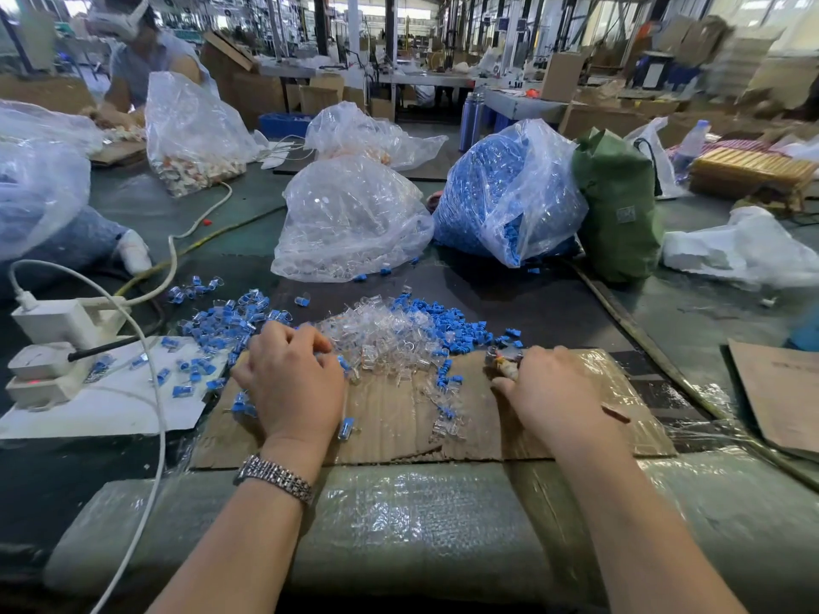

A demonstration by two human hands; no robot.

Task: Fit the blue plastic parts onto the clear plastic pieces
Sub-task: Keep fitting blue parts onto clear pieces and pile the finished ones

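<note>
Heap of clear plastic pieces at centre of cardboard sheet, too many to count; loose blue plastic parts scattered around, likewise uncountable. Left hand palm down at heap's left edge, fingers curled, contents hidden. Right hand gripping small tool. Two bags behind: clear, blue.
</note>
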